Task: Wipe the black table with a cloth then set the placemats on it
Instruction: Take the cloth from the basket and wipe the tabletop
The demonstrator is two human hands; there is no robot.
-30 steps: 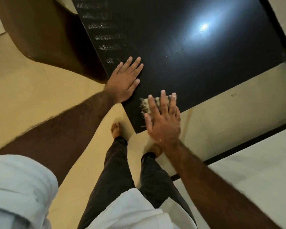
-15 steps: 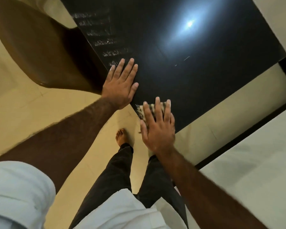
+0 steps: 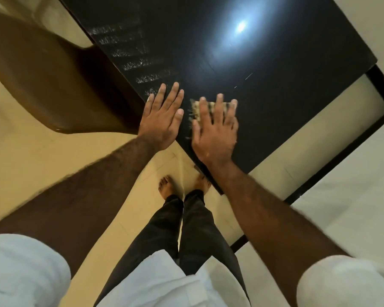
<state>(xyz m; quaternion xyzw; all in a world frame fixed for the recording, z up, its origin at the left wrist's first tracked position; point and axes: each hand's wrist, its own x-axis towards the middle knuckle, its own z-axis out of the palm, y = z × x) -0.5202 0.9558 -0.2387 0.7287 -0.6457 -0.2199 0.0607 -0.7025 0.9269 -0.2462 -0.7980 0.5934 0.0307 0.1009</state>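
Pressing right hand (image 3: 214,131) flat, fingers spread, on checked beige cloth (image 3: 208,109); left hand (image 3: 162,120) open-palmed on glossy black bench (image 3: 275,63).

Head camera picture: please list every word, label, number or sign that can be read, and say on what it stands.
None: no readable text appears.
The pale rows on the black table near the left hand are streaks, not letters.
The cloth under the right hand shows only a woven pattern.
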